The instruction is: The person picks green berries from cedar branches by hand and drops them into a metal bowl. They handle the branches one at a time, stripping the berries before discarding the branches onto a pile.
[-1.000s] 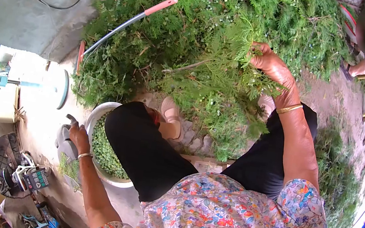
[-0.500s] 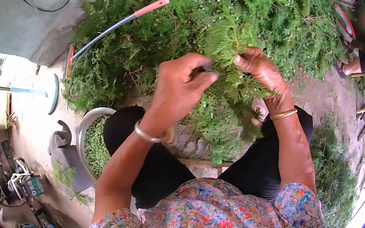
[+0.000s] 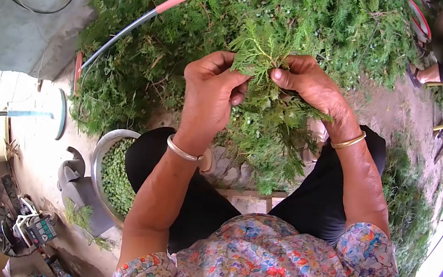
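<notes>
My right hand (image 3: pixel 312 85) is pinched round a green leafy sprig (image 3: pixel 262 58), whose lower fronds hang below it over my lap. At the sprig's left side is my left hand (image 3: pixel 215 83), its thumb and forefinger closed at the foliage; what they pinch there is too small to make out. Behind both hands lies a large heap of cut green branches (image 3: pixel 191 31) dotted with small pale berries. Beside my left knee stands a round metal basin (image 3: pixel 96 163) holding many small green berries (image 3: pixel 116 174).
A curved metal bar with a pink handle (image 3: pixel 178 0) leans on the heap's left part. Grey cloth (image 3: pixel 79 192) lies left of the basin, near a teal fan (image 3: pixel 13 114). Another person's leg (image 3: pixel 430 74) shows at the upper right.
My left hand has come up to the sprig and its fingertips have closed at the foliage. My right hand and the sprig have shifted slightly left.
</notes>
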Demonstrator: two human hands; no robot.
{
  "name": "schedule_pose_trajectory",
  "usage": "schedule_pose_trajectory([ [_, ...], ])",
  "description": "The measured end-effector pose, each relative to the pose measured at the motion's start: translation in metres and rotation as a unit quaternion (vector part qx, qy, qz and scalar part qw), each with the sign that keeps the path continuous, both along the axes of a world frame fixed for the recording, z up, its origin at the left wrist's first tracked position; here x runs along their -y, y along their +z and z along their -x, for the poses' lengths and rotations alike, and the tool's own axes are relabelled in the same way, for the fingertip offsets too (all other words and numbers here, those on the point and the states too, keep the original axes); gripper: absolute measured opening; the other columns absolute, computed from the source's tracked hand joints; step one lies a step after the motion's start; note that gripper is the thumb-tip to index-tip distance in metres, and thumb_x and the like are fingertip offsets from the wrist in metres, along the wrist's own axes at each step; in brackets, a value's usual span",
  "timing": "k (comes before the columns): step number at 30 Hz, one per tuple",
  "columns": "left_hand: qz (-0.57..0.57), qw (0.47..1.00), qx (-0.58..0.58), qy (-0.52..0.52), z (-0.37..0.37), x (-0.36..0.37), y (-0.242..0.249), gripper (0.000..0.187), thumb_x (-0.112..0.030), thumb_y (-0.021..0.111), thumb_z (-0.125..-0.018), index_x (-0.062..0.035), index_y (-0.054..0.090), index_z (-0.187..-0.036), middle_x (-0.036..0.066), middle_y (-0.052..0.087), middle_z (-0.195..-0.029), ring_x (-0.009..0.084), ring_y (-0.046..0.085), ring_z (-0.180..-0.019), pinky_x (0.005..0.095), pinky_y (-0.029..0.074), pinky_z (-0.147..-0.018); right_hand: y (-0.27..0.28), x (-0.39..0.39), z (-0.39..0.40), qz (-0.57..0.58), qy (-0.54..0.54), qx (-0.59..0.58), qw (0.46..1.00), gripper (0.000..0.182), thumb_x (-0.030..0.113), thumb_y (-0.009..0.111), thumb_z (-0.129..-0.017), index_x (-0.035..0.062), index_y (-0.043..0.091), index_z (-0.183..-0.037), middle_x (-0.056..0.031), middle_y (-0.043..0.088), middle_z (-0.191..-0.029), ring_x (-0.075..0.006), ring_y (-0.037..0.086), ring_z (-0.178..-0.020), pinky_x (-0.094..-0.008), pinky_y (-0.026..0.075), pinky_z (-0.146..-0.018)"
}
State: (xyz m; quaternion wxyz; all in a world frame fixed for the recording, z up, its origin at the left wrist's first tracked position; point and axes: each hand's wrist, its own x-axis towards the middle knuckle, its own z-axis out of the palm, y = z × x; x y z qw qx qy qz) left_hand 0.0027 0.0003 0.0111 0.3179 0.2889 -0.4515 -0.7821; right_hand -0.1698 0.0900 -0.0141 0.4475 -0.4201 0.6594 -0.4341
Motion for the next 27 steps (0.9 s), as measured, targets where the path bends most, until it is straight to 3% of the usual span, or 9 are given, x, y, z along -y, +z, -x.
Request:
schedule_pose_trajectory([
  [4, -0.006, 1.000, -0.007, -0.027, -0.007, 0.004, 0.000, 0.010, 0.005, 0.056, -0.078, 0.0062, 0.060, -0.087, 0.008, 0.060, -0.071, 0.0097, 0.050, -0.053, 0.0209, 0.034, -0.041, 0.007, 0.001, -0.004, -0.025, 0.003, 0.029, 0.999, 0.047, 0.041, 0.068, -0.080, -0.0044, 0.064, -0.090, -0.0063, 0.063, -0.072, -0.0123, 0.055, -0.069, -0.0300, 0.046, -0.069],
  [7, -0.096, 0.992, -0.062, -0.049, -0.016, 0.012, -0.004, 0.009, 0.001, 0.058, -0.080, 0.0040, 0.060, -0.088, 0.009, 0.060, -0.072, 0.0110, 0.050, -0.052, 0.0199, 0.035, -0.041, 0.015, 0.002, -0.003, -0.062, 0.052, 0.042, 0.996, 0.051, 0.043, 0.068, -0.079, -0.0048, 0.064, -0.095, -0.0097, 0.065, -0.080, -0.0166, 0.059, -0.078, -0.0327, 0.047, -0.075],
  [9, -0.194, 0.961, -0.183, -0.078, -0.021, 0.021, -0.005, 0.011, -0.003, 0.058, -0.083, 0.0022, 0.059, -0.092, 0.013, 0.061, -0.075, 0.0126, 0.051, -0.052, 0.0210, 0.039, -0.042, 0.016, 0.005, -0.001, -0.077, 0.024, 0.016, 0.997, 0.055, 0.046, 0.067, -0.079, -0.0052, 0.063, -0.100, -0.0142, 0.066, -0.088, -0.0219, 0.060, -0.088, -0.0357, 0.046, -0.083],
  [12, -0.171, 0.968, -0.172, -0.061, -0.033, 0.031, 0.007, 0.012, -0.006, 0.058, -0.085, 0.0016, 0.058, -0.095, 0.016, 0.061, -0.079, 0.0136, 0.053, -0.054, 0.0228, 0.043, -0.044, 0.036, 0.004, 0.000, -0.093, -0.006, -0.077, 0.993, 0.057, 0.048, 0.065, -0.080, -0.0052, 0.063, -0.101, -0.0172, 0.065, -0.092, -0.0253, 0.060, -0.093, -0.0379, 0.044, -0.088],
  [14, -0.160, 0.972, -0.162, -0.061, -0.031, 0.026, 0.007, 0.010, -0.004, 0.056, -0.085, 0.0027, 0.058, -0.092, 0.018, 0.061, -0.081, 0.0142, 0.055, -0.056, 0.0229, 0.044, -0.043, 0.009, 0.005, 0.008, -0.069, -0.035, -0.069, 0.995, 0.057, 0.049, 0.064, -0.081, -0.0051, 0.063, -0.101, -0.0171, 0.065, -0.091, -0.0254, 0.060, -0.092, -0.0380, 0.044, -0.088],
  [17, -0.134, 0.983, -0.098, -0.073, -0.027, 0.012, 0.002, 0.012, -0.005, 0.061, -0.082, 0.0048, 0.058, -0.087, 0.016, 0.062, -0.079, 0.0129, 0.056, -0.055, 0.0203, 0.043, -0.038, 0.004, 0.005, 0.008, -0.041, -0.078, -0.022, 0.996, 0.055, 0.047, 0.064, -0.081, -0.0056, 0.063, -0.098, -0.0159, 0.065, -0.087, -0.0227, 0.059, -0.089, -0.0375, 0.045, -0.084],
  [22, -0.096, 0.993, -0.006, -0.065, -0.016, -0.004, 0.001, 0.020, -0.008, 0.070, -0.076, 0.0033, 0.058, -0.088, 0.008, 0.059, -0.070, 0.0096, 0.053, -0.051, 0.0195, 0.040, -0.037, 0.013, 0.007, -0.005, -0.027, -0.096, -0.017, 0.995, 0.039, 0.031, 0.065, -0.084, -0.0067, 0.064, -0.094, -0.0108, 0.064, -0.080, -0.0130, 0.055, -0.074, -0.0306, 0.046, -0.069],
  [24, 0.014, 0.991, 0.096, -0.091, -0.012, -0.009, 0.003, 0.027, -0.013, 0.070, -0.078, 0.0008, 0.056, -0.096, 0.004, 0.056, -0.069, 0.0080, 0.049, -0.052, 0.0198, 0.038, -0.040, 0.020, 0.009, -0.010, -0.037, -0.091, -0.043, 0.994, 0.037, 0.028, 0.065, -0.084, -0.0068, 0.064, -0.094, -0.0102, 0.064, -0.079, -0.0124, 0.055, -0.072, -0.0295, 0.046, -0.068],
  [27, 0.083, 0.982, 0.143, -0.094, -0.006, -0.012, -0.008, 0.016, -0.012, 0.069, -0.079, -0.0001, 0.059, -0.085, -0.001, 0.051, -0.061, 0.0055, 0.045, -0.048, 0.0201, 0.035, -0.039, 0.025, 0.009, -0.017, -0.051, -0.081, -0.068, 0.993, 0.034, 0.025, 0.065, -0.084, -0.0074, 0.064, -0.094, -0.0098, 0.064, -0.078, -0.0125, 0.056, -0.070, -0.0290, 0.046, -0.067],
])
